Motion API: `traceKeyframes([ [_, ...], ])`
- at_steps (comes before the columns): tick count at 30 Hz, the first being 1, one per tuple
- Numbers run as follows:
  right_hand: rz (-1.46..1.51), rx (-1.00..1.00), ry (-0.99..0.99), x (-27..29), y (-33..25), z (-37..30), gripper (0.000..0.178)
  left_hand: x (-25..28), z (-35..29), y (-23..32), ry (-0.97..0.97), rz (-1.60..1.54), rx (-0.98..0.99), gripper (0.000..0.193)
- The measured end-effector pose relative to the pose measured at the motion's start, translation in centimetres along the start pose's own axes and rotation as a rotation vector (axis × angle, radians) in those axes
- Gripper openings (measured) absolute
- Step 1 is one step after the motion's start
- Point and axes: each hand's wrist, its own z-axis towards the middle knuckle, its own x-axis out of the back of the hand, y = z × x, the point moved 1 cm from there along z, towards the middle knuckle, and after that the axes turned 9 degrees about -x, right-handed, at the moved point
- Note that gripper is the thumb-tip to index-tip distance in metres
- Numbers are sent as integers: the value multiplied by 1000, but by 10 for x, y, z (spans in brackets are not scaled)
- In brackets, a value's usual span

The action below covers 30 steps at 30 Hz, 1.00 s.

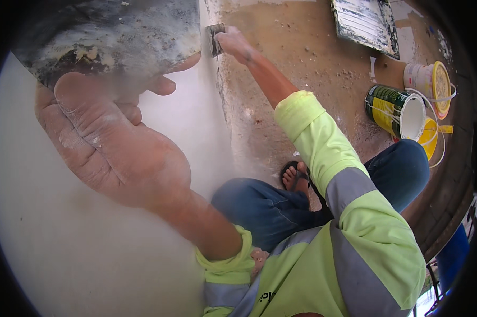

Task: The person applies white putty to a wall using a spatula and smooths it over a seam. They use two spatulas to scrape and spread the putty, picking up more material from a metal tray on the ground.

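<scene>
My left hand (117, 137), large and close in view, is closed on a broad flat plate (106, 37) smeared with grey-white filler. The thumb lies against the plate and the fingers curl beneath it. My right arm reaches far forward, and my right hand (235, 44) is closed on a small putty knife with a dark, filler-stained blade (216, 40). That blade is at the bottom of the white wall (196, 121), where the wall meets the brown floor (270, 79). The right hand's fingers are small in view, and the knife's handle is hidden in them.
A dark-rimmed board (366, 24) streaked with white lies at the far right. Nearer stand a tipped green and yellow bucket (389, 110), a white tub (421, 76) with a yellow rim, and a yellow lid-like piece (429, 138). Crumbs dot the floor. My bent knees and sandalled foot (295, 177) are below.
</scene>
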Motion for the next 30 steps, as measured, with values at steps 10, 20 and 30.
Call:
traceKeyframes([
  [10,-25,505,-103,-24,-69,-236,32,22,-1,1,64,74,24,37],
  [20,125,-29,-17,-9,9,-86,26,19,-1,-12,-18,29,-42,38],
  [30,-8,-96,4,-34,37,-30,38,11,-3,-19,-25,-241,-139,38],
])
